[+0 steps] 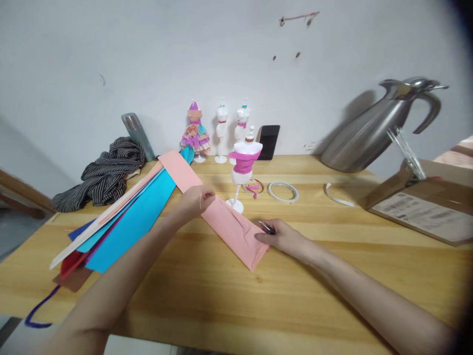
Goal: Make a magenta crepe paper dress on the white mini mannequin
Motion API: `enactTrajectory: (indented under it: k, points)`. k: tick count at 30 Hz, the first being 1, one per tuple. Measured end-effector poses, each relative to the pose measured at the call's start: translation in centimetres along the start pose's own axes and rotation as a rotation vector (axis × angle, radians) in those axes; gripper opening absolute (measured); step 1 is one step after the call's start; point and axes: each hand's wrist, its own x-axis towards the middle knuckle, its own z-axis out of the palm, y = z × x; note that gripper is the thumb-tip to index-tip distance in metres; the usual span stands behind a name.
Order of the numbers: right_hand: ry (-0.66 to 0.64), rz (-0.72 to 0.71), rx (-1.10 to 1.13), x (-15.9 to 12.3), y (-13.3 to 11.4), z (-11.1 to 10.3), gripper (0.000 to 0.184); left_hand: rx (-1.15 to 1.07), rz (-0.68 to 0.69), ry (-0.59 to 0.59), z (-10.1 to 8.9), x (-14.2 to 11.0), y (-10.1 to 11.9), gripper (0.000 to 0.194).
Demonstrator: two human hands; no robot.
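A long folded strip of pink crepe paper [232, 224] slants across the middle of the table. My left hand [194, 202] is closed in a pinch at the strip's upper edge. At the near right end, my right hand [283, 237] grips the paper between thumb and fingers. A small pointed metal tool [266, 227], its kind mostly hidden, also sticks out of that hand. Just behind the strip stands a white mini dress form [242, 177] with a magenta wrap [244, 161] around its chest.
Coloured paper sheets [129, 224] lie on the left beside a striped cloth [107, 172] and a flask [138, 135]. More dress forms [220, 129], one in a ruffled dress [195, 138], and a phone [269, 142] stand at the wall. Tape [283, 192], a steel jug [362, 128] and a carton [424, 209] are right.
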Motion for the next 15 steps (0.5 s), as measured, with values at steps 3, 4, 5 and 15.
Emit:
enactTrajectory:
  k: [3, 4, 5, 15]
  points:
    - [-0.043, -0.030, 0.071, 0.2, 0.0, -0.2, 0.024, -0.229, 0.237, -0.123, 1.3, -1.1, 1.7, 0.020]
    - [-0.048, -0.049, 0.073, 0.2, 0.0, -0.3, 0.025, -0.274, 0.324, -0.150, 1.6, -1.1, 2.4, 0.021]
    - [-0.045, -0.070, 0.061, 0.2, -0.1, -0.5, 0.027, -0.292, 0.403, -0.172, 1.9, -1.0, 3.2, 0.022]
    - [-0.024, -0.020, 0.112, -1.3, 0.0, -1.0, 0.044, -0.291, 0.551, -0.274, 2.8, 0.1, 7.2, 0.037]
